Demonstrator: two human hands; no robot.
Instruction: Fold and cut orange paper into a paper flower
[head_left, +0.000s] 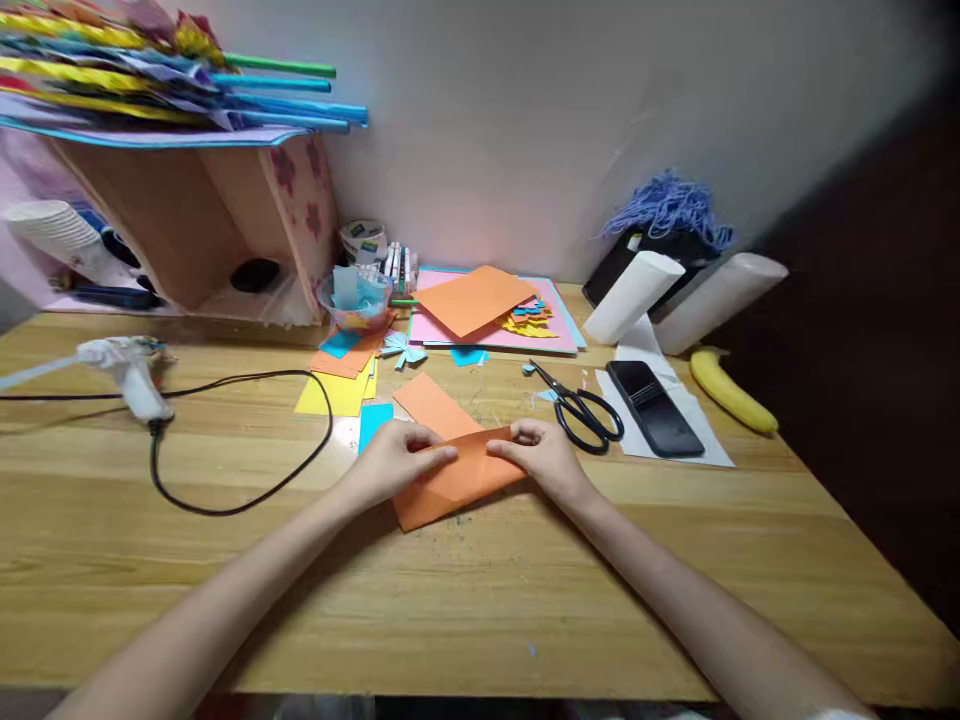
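Both my hands pinch the top edge of a folded sheet of orange paper [469,475], tilted up a little over the table. My left hand [397,460] grips it at the left, thumb in front and fingers behind. On the right side my right hand [546,455] holds the same edge in a like pinch. Behind the sheet lies another orange paper strip [435,400], partly covered by it. A blue paper piece [373,425] rests by my left fingers. Black-handled scissors [581,410] lie just beyond my right hand.
A glue gun [131,375] with a looping black cable is at left. Farther back are yellow paper [337,393], a plastic cup [356,300], stacked coloured sheets [480,300] and a pink box [300,220]. A phone [654,408], banana [731,392] and paper rolls [634,297] stand right.
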